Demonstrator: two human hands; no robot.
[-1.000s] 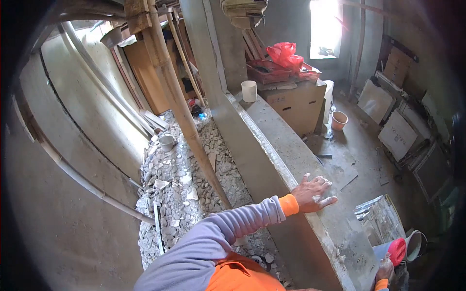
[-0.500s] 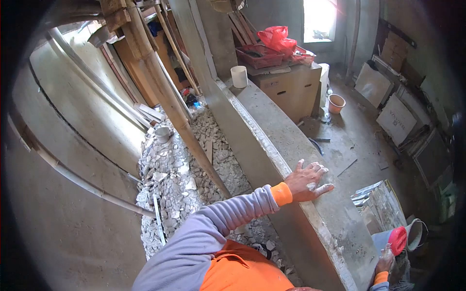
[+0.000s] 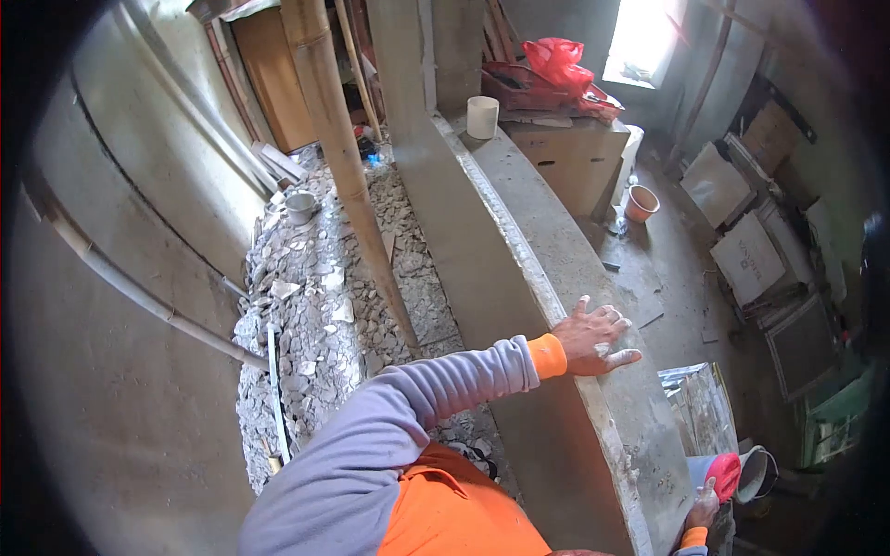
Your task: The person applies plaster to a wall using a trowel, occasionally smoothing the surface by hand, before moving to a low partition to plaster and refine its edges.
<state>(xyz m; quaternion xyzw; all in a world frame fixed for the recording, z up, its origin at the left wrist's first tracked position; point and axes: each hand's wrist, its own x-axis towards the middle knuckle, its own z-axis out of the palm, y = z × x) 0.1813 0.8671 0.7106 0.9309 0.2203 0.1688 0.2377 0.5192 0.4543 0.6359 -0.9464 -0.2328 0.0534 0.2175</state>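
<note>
My left hand (image 3: 594, 339) lies palm down on top of a cement-plastered low wall (image 3: 519, 208), fingers spread and dusted white. Its thumb points right along the ledge. Low on the right, my right hand (image 3: 705, 507) is at the far side of the same wall, with its fingers partly in view and extended upward. They overlap the lower edge of a whitish tub with a pink-red end (image 3: 726, 476). Beside this tub lies a grey bucket (image 3: 756, 474) on its side.
Broken rubble (image 3: 306, 306) covers the ground left of the wall, crossed by a leaning bamboo pole (image 3: 348, 176). A white cylinder (image 3: 482, 118) stands on the ledge. Behind are a cardboard box (image 3: 565, 162), red bags (image 3: 558, 63) and an orange pail (image 3: 641, 203). Panels (image 3: 746, 255) lean at right.
The view has turned slightly, so the room's contents sit differently in the frame. My left hand stays on the ledge, and my right hand remains beside the pink-ended tub.
</note>
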